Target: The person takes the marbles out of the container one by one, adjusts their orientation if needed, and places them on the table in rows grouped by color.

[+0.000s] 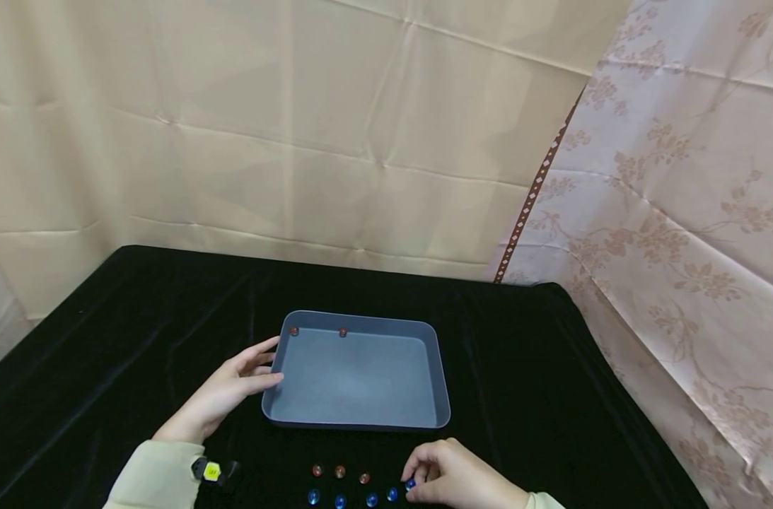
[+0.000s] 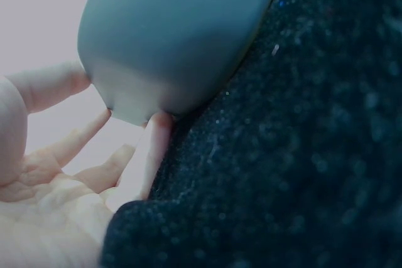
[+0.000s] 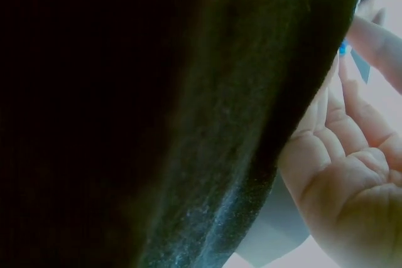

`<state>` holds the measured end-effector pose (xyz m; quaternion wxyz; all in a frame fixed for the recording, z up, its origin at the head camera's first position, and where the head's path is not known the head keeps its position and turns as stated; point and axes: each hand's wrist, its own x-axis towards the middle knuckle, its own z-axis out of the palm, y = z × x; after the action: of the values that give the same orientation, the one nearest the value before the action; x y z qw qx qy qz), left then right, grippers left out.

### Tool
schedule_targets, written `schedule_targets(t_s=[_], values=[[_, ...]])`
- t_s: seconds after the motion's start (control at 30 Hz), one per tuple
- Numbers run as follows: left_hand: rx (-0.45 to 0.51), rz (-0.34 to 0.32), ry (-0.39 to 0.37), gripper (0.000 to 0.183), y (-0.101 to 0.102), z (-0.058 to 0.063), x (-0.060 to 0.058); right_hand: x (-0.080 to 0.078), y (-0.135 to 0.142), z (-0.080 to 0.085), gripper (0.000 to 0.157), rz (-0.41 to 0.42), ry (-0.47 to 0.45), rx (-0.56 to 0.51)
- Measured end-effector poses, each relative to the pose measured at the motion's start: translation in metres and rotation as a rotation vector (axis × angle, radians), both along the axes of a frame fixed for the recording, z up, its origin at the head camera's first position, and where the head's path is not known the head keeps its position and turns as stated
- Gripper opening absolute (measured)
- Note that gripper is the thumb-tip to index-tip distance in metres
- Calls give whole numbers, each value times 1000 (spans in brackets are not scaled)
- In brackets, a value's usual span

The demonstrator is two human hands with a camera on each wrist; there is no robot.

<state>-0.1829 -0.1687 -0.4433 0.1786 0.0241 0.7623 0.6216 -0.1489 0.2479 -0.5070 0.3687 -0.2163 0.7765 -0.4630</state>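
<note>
A blue-grey rectangular tray lies on the black cloth, with two reddish-brown glass marbles near its back wall. My left hand holds the tray's left side, thumb over the rim and fingers against the outer wall; in the left wrist view the fingertips touch that wall. In front of the tray, my right hand pinches a blue glass marble between thumb and fingers, low over the cloth. That blue marble is partly hidden in the right wrist view.
Three reddish-brown marbles form a row in front of the tray. Several blue marbles line up nearer to me. Black cloth covers the table; a cream curtain and a floral curtain hang behind and at the right.
</note>
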Motion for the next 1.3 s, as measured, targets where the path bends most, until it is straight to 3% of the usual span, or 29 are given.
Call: schedule_targets(t_s=[0.37,0.77,1.3], values=[[-8,-6,13,73,0,-1,0,0,-2,-3,16,27,35,1],[0,3,-6,73,0,2,1,6,-6,13,19,23,38,-8],[-25,4,6,73,0,-2,0,-1,-1,0,21,19,5,5]])
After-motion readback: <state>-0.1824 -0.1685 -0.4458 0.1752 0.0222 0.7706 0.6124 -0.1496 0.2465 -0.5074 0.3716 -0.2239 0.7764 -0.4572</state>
